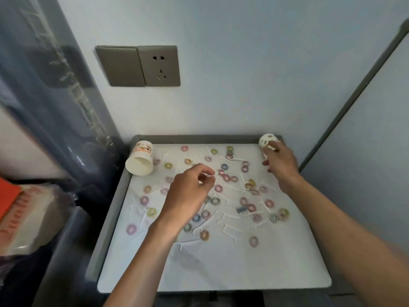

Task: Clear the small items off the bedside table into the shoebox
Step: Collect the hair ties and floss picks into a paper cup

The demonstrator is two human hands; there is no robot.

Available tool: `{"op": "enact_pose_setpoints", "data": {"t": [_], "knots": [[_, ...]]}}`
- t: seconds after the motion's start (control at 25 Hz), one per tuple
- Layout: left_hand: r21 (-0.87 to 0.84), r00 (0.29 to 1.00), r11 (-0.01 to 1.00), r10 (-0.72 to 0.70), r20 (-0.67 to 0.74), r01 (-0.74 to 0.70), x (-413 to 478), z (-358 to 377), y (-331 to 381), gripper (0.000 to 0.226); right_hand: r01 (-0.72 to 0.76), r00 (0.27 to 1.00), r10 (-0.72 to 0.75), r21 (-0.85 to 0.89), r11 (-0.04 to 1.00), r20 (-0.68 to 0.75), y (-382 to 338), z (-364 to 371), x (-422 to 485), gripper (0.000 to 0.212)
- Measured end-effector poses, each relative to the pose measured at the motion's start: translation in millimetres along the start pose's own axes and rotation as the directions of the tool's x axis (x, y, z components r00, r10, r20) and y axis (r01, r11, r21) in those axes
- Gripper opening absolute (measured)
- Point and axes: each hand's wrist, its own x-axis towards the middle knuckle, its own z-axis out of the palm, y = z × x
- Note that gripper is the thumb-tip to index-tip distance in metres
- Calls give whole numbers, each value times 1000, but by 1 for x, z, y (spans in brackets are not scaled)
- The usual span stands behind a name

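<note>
Several small colourful hair rings point(218, 188) and white floss picks point(230, 229) lie scattered over the white-topped bedside table point(221, 269). My left hand point(188, 193) hovers over the middle of the table and pinches a thin white floss pick point(211, 173) between thumb and fingertips. At the table's back right corner, my right hand point(282, 166) pinches another white floss pick point(271, 148) right at a paper cup point(265, 139). A second paper cup point(140, 160) lies tipped at the back left corner, its mouth facing me.
The table has a grey raised rim point(115, 209) and stands against a pale wall with a socket plate point(159, 66). A grey panel point(354, 103) borders the right side. On the left are a plastic-covered surface and an orange-and-white package point(20, 216).
</note>
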Motion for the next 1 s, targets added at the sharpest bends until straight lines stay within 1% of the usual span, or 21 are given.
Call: {"op": "enact_pose_setpoints", "data": {"t": [0.08,0.12,0.16,0.2,0.24,0.28,0.32,0.36,0.4,0.44,0.48,0.52,0.56,0.6,0.64,0.68,0.72,0.88,0.92,1.0], "knots": [[0,1000,1000,-6,24,6,1,5,0,15,16,1000,-15,63,998,-22,-6,-3,-7,29],[21,1000,1000,7,29,-8,0,7,-1,20,46,999,-45,68,997,-22,-8,-7,-16,23],[63,999,997,39,27,-40,-1,9,-1,31,98,995,-99,53,994,4,-8,-10,-29,21],[119,995,988,94,16,-95,-2,11,-1,47,179,982,-179,14,984,64,-8,-13,-44,24],[187,986,969,164,5,-162,-4,14,-1,64,277,949,-270,-21,961,162,-7,-15,-60,26],[261,972,938,236,5,-229,-5,17,-2,79,368,895,-344,-34,929,285,-9,-16,-75,26],[324,959,906,284,18,-274,-7,20,-1,90,440,824,-393,-25,898,408,-12,-15,-87,28],[360,956,889,291,37,-284,-9,22,0,95,488,748,-421,6,873,513,-17,-14,-96,32],[365,964,894,262,45,-260,-11,23,1,96,500,681,-440,66,863,586,-21,-13,-99,34],[342,976,916,214,32,-212,-13,24,1,93,475,655,-451,134,870,606,-23,-13,-99,34],[307,986,938,166,8,-160,-13,24,1,89,434,687,-455,181,882,566,-21,-13,-95,32],[278,992,953,129,-14,-120,-13,22,0,86,411,764,-436,164,897,476,-15,-13,-87,27],[255,994,963,105,-34,-93,-13,21,-1,83,416,848,-397,25,909,351,-4,-14,-75,24],[233,995,969,90,-47,-77,-13,19,-1,81,403,905,-345,-245,882,247,9,-17,-62,22],[215,995,974,82,-53,-68,-14,18,0,80,347,938,-283,-509,788,202,24,-21,-50,23],[206,996,976,76,-53,-64,-14,17,0,80,298,954,-229,-662,688,192,37,-23,-42,24],[204,996,977,74,-47,-63,-14,18,1,81,276,961,-199,-719,637,193,48,-23,-37,24],[178,998,982,60,-4,-58,-10,24,-2,84,263,962,-230,-720,642,146,62,-19,-33,14],[173,998,983,58,6,-58,-10,25,-2,84,259,963,-224,-731,632,148,61,-19,-34,13],[178,998,982,60,17,-62,-11,26,-3,84,241,969,-193,-787,568,157,58,-19,-35,16]]}}
